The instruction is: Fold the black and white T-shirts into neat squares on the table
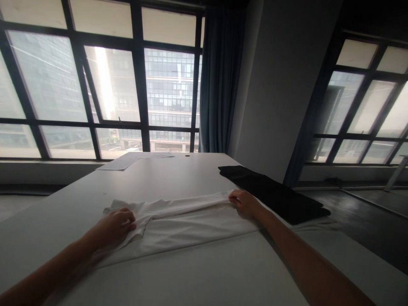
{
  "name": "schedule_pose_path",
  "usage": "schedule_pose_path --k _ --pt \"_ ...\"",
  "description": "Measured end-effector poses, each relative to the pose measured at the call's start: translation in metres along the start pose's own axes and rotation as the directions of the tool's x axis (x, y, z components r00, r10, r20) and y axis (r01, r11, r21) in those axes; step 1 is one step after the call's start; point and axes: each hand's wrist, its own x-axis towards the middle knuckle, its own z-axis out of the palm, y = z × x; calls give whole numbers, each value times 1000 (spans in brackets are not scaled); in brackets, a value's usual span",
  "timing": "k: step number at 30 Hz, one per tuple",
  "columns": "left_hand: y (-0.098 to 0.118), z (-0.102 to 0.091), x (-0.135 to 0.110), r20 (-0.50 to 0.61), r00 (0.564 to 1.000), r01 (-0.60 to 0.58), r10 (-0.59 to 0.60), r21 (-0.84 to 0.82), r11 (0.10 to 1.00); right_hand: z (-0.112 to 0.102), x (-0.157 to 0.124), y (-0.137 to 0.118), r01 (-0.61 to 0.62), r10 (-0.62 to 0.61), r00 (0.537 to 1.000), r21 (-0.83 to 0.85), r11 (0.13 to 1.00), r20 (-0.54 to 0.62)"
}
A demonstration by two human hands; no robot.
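Observation:
A white garment (pixel 191 229) lies lengthwise across the white table (pixel 159 280), wrinkled and partly folded over. Its exact kind is unclear. At its bunched left end, my left hand (pixel 119 223) has its fingers closed on the fabric. My right hand (pixel 244 202) pinches the far edge near the right end. Between the two hands the edge runs in a long, slightly raised fold.
Folded black cloth (pixel 274 193) lies along the table's right side, with some pale fabric (pixel 318 225) under its near end. Paper sheets (pixel 119 162) rest at the far left. Behind the table are windows (pixel 168 89), a blue curtain (pixel 218 80) and a pillar (pixel 277 85).

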Motion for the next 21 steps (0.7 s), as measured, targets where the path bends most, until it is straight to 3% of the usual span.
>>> schedule_pose_path --k 3,7,11,13,17,21 --pt "3 -10 -2 -2 997 -73 73 -8 997 -3 -1 -2 -6 6 1000 24 1000 21" --pt "-10 -23 -2 -88 994 -61 58 -34 998 -8 -2 -4 7 -7 1000 21 1000 -8" --pt "-17 -26 1 -20 999 -32 31 -64 997 -12 -3 -7 -23 32 994 -84 996 109" --pt "-12 -18 1 -4 1000 -6 6 -56 998 -11 -3 -11 -15 30 990 -107 994 134" --pt "-1 12 -2 102 992 65 -68 40 997 -1 -2 -17 38 -36 997 -34 999 63" --pt "-13 34 4 208 975 56 -79 114 992 10 -2 -14 25 -25 981 5 1000 190"
